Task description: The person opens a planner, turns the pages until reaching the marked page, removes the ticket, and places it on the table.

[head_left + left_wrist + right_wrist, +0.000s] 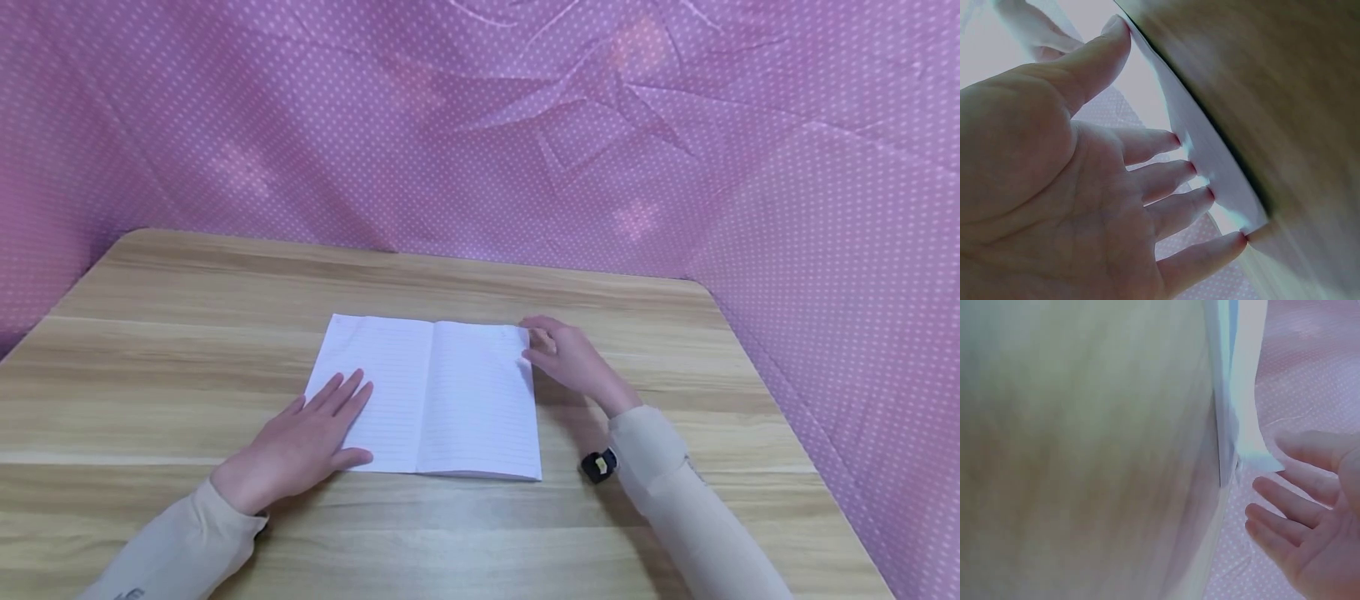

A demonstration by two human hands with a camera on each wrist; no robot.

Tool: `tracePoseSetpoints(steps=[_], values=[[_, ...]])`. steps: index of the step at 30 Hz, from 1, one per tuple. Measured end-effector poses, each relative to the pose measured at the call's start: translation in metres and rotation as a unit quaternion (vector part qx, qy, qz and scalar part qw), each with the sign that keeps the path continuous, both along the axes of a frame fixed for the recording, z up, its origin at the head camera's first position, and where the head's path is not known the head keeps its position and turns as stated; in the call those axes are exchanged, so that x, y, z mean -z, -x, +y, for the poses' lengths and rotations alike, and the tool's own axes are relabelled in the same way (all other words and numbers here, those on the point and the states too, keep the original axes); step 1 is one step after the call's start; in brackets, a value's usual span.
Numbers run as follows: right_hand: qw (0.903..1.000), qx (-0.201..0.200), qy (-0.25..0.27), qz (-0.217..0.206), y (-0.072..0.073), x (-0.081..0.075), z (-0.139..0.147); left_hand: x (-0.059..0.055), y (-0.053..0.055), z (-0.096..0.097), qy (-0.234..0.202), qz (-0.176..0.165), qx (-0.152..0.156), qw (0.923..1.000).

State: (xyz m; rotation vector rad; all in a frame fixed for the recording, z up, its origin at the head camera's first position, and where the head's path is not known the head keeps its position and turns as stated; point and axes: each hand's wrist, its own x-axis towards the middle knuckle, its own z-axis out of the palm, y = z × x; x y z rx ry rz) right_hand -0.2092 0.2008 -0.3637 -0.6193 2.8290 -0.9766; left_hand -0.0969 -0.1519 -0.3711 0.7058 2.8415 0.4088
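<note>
An opened notebook (480,400) with white lined pages lies flat on the wooden table. My left hand (303,442) rests palm down on its left page, fingers straight and spread, thumb near the bottom edge. In the left wrist view, the fingertips (1204,197) of that hand touch the paper. At the notebook's upper right corner is my right hand (566,354), its fingers bent around the outer edge. The right wrist view shows a page corner (1266,464) raised from the sheets below, between the thumb and index finger. The page partly hides the index fingertip.
The wooden table (187,333) stretches around the notebook on all sides. Pink dotted fabric (480,150) hangs behind the table and along its sides. A small black device (598,467) sits by the right sleeve cuff.
</note>
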Motion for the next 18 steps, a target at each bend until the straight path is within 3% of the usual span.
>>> tracePoseSetpoints(steps=[4,6,9,18], values=[[0.9958,-0.002,0.091,0.01,-0.005,0.002,0.001,0.0,0.0,0.0,-0.001,-0.002,-0.001,1.0],[0.9913,-0.001,0.132,-0.004,-0.008,0.003,0.002,0.0,0.0,0.0,0.0,-0.003,-0.001,1.0],[0.9832,0.003,0.176,-0.048,-0.014,0.003,0.004,0.0,0.001,0.0,0.0,-0.004,-0.001,1.0],[0.9551,0.043,0.233,-0.179,-0.039,0.004,0.009,-0.001,0.001,0.0,0.001,-0.006,-0.001,1.0]])
